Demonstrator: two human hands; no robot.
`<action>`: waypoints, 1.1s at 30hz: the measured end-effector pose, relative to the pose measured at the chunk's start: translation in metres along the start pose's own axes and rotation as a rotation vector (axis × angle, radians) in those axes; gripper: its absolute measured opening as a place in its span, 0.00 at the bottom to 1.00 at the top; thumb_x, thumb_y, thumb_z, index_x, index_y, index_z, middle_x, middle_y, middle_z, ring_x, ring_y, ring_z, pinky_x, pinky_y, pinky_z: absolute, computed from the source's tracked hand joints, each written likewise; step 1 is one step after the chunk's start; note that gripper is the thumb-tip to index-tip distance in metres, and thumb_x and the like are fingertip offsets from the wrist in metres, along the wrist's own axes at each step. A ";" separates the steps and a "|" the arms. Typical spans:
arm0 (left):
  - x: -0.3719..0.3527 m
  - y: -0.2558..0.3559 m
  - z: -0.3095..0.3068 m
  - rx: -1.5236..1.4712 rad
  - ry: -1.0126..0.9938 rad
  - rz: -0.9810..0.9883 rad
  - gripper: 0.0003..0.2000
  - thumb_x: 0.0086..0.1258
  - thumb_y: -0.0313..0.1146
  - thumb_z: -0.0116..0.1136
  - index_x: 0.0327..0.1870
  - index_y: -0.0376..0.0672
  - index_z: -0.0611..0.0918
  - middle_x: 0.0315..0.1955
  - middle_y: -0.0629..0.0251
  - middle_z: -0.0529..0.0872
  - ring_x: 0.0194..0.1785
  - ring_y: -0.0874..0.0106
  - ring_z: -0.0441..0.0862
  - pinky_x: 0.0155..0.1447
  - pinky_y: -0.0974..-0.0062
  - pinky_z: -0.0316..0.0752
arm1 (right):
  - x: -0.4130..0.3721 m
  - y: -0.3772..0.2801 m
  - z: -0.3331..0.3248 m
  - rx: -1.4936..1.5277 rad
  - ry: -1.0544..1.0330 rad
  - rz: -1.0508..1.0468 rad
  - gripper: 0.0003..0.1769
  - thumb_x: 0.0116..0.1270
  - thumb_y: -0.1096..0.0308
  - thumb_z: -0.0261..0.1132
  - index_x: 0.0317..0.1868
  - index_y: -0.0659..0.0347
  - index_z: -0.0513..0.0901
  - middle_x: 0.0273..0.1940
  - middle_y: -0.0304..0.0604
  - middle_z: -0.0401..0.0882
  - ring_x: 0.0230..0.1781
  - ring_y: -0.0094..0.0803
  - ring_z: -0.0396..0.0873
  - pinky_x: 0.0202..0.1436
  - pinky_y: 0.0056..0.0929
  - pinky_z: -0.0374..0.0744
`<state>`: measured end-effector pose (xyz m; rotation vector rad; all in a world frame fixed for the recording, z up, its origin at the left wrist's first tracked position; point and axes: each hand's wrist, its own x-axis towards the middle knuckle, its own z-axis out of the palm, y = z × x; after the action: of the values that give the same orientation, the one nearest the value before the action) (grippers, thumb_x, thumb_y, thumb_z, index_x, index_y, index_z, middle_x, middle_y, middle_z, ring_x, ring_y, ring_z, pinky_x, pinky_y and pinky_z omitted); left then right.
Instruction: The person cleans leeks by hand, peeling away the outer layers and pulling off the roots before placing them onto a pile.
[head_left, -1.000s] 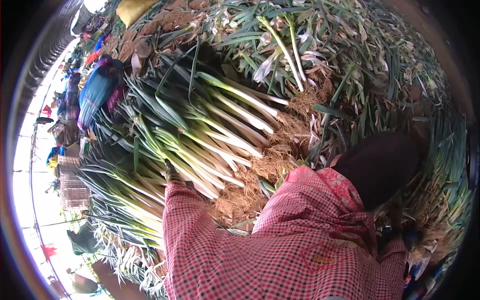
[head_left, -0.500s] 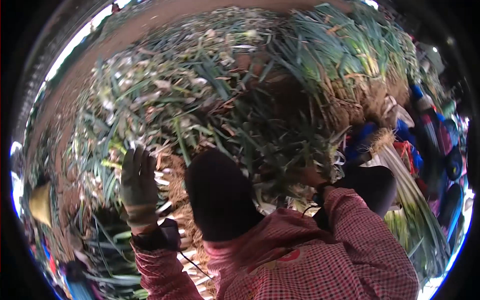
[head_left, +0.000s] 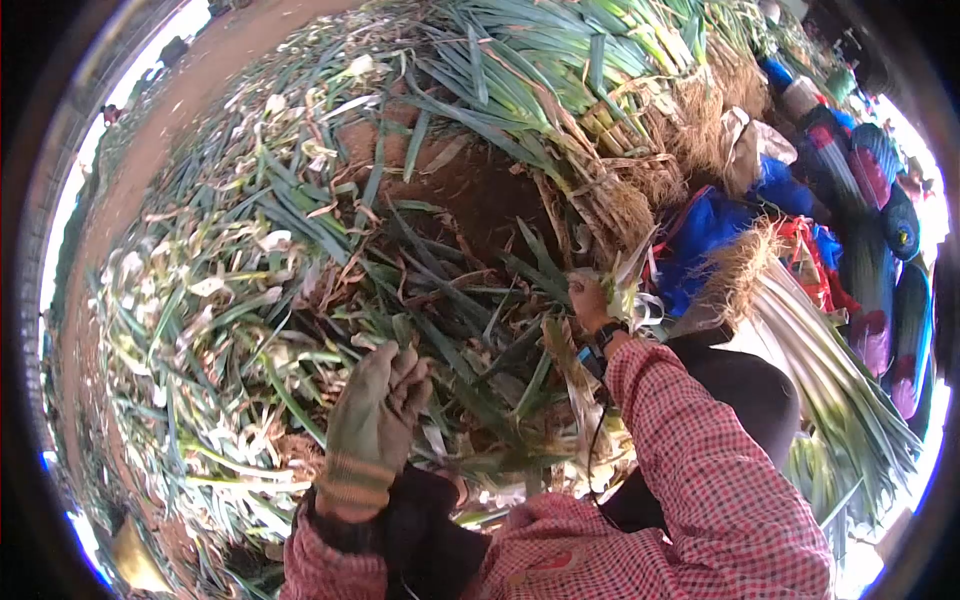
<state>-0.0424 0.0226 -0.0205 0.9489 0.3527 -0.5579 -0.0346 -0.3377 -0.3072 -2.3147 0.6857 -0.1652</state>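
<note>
My left hand (head_left: 375, 410), in a greyish-green work glove, hangs over loose leek trimmings (head_left: 270, 350). Its fingers are loosely bent, with nothing visible between them. My right hand (head_left: 588, 300) is bare with a watch at the wrist. Its fingers are curled in, close to torn leek leaves (head_left: 570, 370); whatever they might hold is hidden. Right of it lies a bundle of cleaned leeks (head_left: 820, 350) with pale stalks and a tuft of roots. Untrimmed leeks (head_left: 620, 190) with soil-brown roots are heaped just beyond my right hand.
Leaf waste spreads across the ground ahead and to the left, beside a bare dirt strip (head_left: 130, 190). Blue netting (head_left: 700, 250) and red netting (head_left: 805, 265) lie at the right. Past them are several dark bundles (head_left: 875, 270). A yellow object (head_left: 138, 560) stands at lower left.
My view has turned, so the scene sits further left and up. My left hand has moved inward to the right, its fingers more bent. My right hand now shows clearly beside the untrimmed leeks.
</note>
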 end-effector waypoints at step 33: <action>0.059 -0.017 -0.045 0.667 0.069 0.654 0.11 0.70 0.39 0.54 0.45 0.42 0.76 0.35 0.67 0.79 0.39 0.75 0.76 0.47 0.73 0.75 | -0.141 -0.255 -0.203 0.146 -0.520 -0.626 0.14 0.60 0.66 0.62 0.43 0.66 0.74 0.26 0.41 0.74 0.29 0.31 0.74 0.35 0.36 0.73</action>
<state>-0.0067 0.0351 -0.0862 1.6402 -0.1119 -0.0223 -0.1063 -0.2296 0.0237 -2.2194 -0.3072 0.1029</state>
